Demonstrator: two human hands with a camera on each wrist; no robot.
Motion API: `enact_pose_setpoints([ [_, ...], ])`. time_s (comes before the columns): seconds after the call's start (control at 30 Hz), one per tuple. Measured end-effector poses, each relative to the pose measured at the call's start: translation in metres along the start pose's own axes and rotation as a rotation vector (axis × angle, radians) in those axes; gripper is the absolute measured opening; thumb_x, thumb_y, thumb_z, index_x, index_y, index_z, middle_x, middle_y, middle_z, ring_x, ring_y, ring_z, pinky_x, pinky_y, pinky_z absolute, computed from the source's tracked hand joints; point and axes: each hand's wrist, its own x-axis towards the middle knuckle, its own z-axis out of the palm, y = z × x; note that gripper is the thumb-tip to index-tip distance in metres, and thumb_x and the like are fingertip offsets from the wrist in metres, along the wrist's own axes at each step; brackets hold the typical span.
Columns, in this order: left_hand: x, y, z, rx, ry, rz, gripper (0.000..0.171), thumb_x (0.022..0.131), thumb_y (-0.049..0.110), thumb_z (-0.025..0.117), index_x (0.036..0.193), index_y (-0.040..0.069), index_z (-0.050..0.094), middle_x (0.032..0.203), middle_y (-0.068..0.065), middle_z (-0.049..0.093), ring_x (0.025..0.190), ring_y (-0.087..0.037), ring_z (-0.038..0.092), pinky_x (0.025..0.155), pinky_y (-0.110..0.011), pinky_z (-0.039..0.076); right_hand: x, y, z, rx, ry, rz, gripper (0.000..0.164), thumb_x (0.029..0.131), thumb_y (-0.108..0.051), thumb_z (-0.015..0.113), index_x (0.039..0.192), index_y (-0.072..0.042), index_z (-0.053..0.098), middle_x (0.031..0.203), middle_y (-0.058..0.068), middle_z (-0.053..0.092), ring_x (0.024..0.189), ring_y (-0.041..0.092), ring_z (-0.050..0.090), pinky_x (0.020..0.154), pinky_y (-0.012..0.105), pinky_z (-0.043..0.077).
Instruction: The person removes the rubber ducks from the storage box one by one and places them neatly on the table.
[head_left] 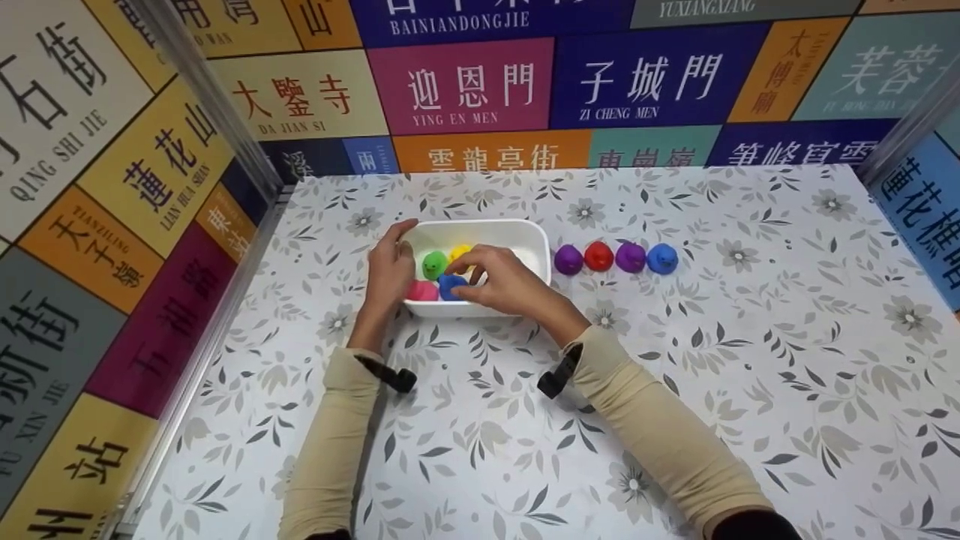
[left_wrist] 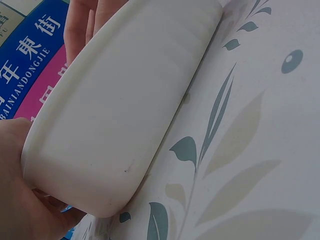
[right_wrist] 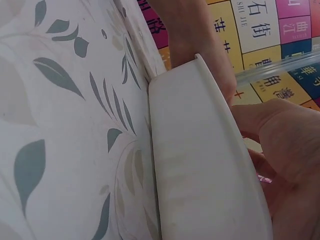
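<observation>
A white plastic tub [head_left: 534,234] sits on the patterned table. My left hand [head_left: 388,268] grips its left end, also seen in the left wrist view beside the tub wall [left_wrist: 115,100]. Inside the tub, my right hand [head_left: 499,279] pinches a small blue toy duck [head_left: 451,288] between thumb and fingers. A green toy duck [head_left: 433,264], a yellow one [head_left: 459,253] and a pink one [head_left: 424,291] lie near it. From the right wrist view, the tub's side wall [right_wrist: 195,155] hides the duck, and the right hand [right_wrist: 287,150] reaches over the rim.
To the right of the tub stands a row of toy ducks: a purple one [head_left: 568,259], a red one [head_left: 598,256], another purple one [head_left: 630,256] and a blue one [head_left: 662,259]. Panels with printed Chinese signs [head_left: 465,86] border the table at the back and sides.
</observation>
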Motion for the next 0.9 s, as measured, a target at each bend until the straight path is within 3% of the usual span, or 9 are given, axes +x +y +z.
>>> enact_pose_setpoints([
  [0.47,-0.001,0.0,0.0,0.007,0.002,0.004,0.046,0.111,0.009,0.042,0.153,0.018,0.06,0.16,-0.005,0.059,0.15,-0.019,0.052,0.129,-0.042,0.038,0.013,0.004,0.003,0.013,-0.06,0.031,0.034,0.092,-0.02,0.088,0.123,-0.01,0.081,0.119,0.013,0.078,0.104,0.031,0.075,0.092,0.043,0.063],
  [0.67,-0.001,0.0,0.0,0.008,0.002,-0.012,0.047,0.111,0.009,0.042,0.155,0.016,0.059,0.161,-0.004,0.058,0.151,-0.019,0.05,0.13,-0.042,0.036,0.017,0.001,0.006,-0.027,-0.035,0.072,0.033,0.09,-0.024,0.09,0.119,-0.011,0.079,0.116,0.014,0.074,0.096,0.029,0.074,0.09,0.042,0.061],
  [0.9,0.0,0.0,0.001,0.003,-0.007,-0.034,0.047,0.112,0.01,0.041,0.156,0.018,0.058,0.162,-0.004,0.057,0.154,-0.02,0.048,0.132,-0.043,0.034,0.019,-0.001,0.01,-0.047,0.015,0.095,0.02,0.093,-0.022,0.087,0.11,-0.014,0.08,0.111,0.005,0.079,0.092,0.024,0.073,0.087,0.04,0.059],
])
